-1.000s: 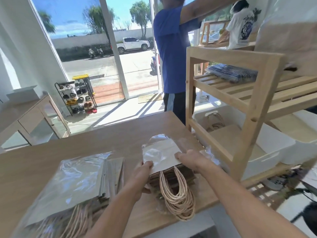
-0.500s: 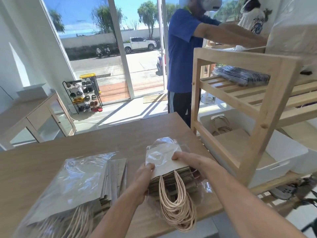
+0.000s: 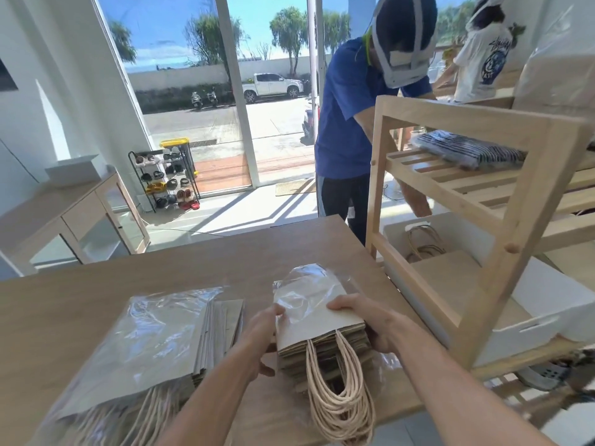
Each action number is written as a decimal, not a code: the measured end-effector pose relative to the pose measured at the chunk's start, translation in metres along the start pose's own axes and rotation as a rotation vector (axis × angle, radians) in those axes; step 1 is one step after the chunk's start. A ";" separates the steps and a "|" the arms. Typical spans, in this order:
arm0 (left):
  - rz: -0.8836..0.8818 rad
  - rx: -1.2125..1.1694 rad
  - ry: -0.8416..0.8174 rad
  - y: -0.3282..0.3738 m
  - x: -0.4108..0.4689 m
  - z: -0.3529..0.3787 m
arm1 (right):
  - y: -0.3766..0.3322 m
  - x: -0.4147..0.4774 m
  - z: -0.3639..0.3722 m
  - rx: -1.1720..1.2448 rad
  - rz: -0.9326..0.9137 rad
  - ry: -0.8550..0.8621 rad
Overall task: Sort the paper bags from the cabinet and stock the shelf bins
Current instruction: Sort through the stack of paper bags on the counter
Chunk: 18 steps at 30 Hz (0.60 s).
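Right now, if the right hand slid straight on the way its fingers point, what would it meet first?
The right hand points leftward across the small stack of brown paper bags in clear plastic wrap. It would probably meet the left hand gripping the stack's opposite edge first, though depth is uncertain.

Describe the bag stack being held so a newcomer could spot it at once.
On the wooden table, two stacks of paper bags lie side by side. The smaller stack, nearer the wooden shelf, sits between the left hand and right hand, its plastic sleeve half pulled back.
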<state>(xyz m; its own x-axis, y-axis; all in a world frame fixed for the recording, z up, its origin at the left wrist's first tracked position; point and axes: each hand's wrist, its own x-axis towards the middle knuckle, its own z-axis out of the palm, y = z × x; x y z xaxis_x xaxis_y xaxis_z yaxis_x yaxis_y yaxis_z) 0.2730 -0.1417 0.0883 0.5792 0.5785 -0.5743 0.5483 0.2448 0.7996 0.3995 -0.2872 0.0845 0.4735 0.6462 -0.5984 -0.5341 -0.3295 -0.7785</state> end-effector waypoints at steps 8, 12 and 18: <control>0.036 -0.155 0.041 0.007 0.024 0.007 | 0.000 0.014 0.009 -0.005 -0.033 0.040; 0.067 -0.180 0.018 0.009 0.041 0.001 | 0.000 0.013 0.008 0.020 -0.079 0.086; 0.132 -0.100 0.030 0.012 0.048 -0.009 | -0.004 -0.008 0.005 0.001 -0.171 0.051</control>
<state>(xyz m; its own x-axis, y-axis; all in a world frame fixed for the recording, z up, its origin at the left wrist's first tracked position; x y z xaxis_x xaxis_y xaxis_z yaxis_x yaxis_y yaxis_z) 0.3021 -0.1042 0.0718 0.6230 0.6337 -0.4586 0.4051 0.2403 0.8822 0.3942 -0.2881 0.0933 0.5922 0.6574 -0.4660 -0.4434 -0.2170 -0.8697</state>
